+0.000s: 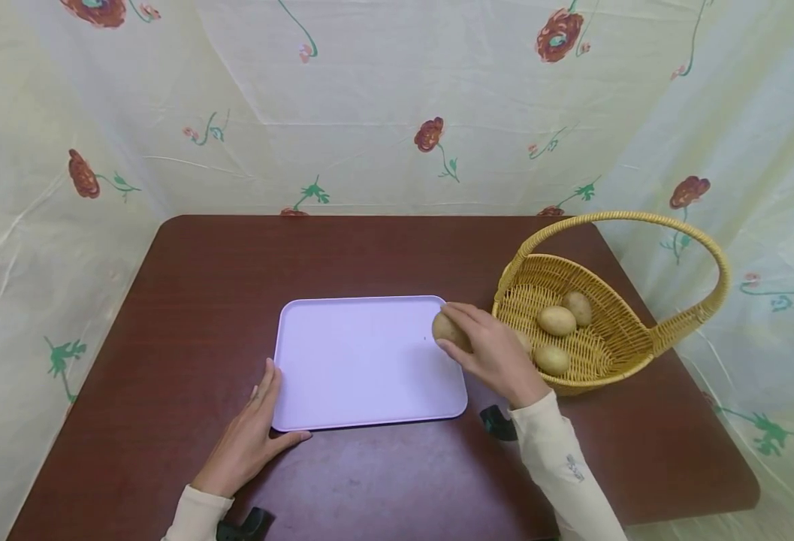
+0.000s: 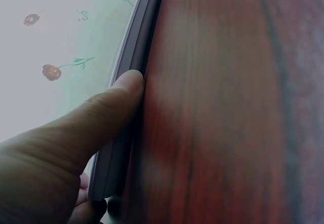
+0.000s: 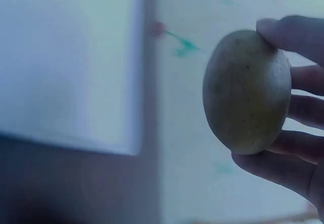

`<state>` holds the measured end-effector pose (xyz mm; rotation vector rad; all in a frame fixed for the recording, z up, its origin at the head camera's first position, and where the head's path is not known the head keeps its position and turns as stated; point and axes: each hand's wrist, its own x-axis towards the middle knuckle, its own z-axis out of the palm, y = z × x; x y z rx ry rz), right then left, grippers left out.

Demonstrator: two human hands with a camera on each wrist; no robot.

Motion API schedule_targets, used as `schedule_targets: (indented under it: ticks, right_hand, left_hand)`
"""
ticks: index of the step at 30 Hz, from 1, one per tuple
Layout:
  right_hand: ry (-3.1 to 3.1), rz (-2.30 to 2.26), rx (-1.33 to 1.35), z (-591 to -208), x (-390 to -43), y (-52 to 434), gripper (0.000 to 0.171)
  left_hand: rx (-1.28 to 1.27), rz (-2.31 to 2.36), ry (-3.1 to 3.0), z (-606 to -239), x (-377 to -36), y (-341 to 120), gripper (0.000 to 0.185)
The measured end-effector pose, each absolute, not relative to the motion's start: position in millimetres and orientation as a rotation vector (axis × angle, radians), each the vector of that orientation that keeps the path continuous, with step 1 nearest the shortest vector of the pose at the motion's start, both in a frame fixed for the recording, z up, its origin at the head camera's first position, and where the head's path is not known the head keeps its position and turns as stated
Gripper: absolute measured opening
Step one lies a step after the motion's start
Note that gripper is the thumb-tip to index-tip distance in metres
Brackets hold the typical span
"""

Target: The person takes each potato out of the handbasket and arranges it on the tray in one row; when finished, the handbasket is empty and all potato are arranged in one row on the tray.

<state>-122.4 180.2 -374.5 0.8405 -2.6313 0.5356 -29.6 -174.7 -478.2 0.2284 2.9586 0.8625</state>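
Observation:
My right hand (image 1: 496, 352) grips a potato (image 1: 447, 329) between thumb and fingers, above the right edge of a pale lilac tray (image 1: 369, 361). In the right wrist view the potato (image 3: 246, 92) is smooth, oval and dotted with small specks. My left hand (image 1: 251, 434) touches the tray's near left corner. Its fingers lie along the left side, and the thumb (image 2: 129, 84) presses against the front edge in the left wrist view. A yellow wicker basket (image 1: 613, 285) stands to the right with several potatoes (image 1: 557, 321) inside; one is partly hidden behind my right hand.
The basket's tall arched handle (image 1: 640, 218) rises over its opening. Everything stands on a dark reddish-brown table (image 1: 369, 255) with rounded corners. A pale flowered curtain (image 1: 369, 113) hangs behind the table and at both sides.

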Motion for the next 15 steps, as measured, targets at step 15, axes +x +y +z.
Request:
schedule_targets:
  ticks: [15]
  right_hand:
    - [-2.855,0.435,0.879,-437.8,-145.2,157.1,0.043]
  left_hand:
    - [0.219,0.881,2.949,-477.5,-29.4,-174.8,0.11]
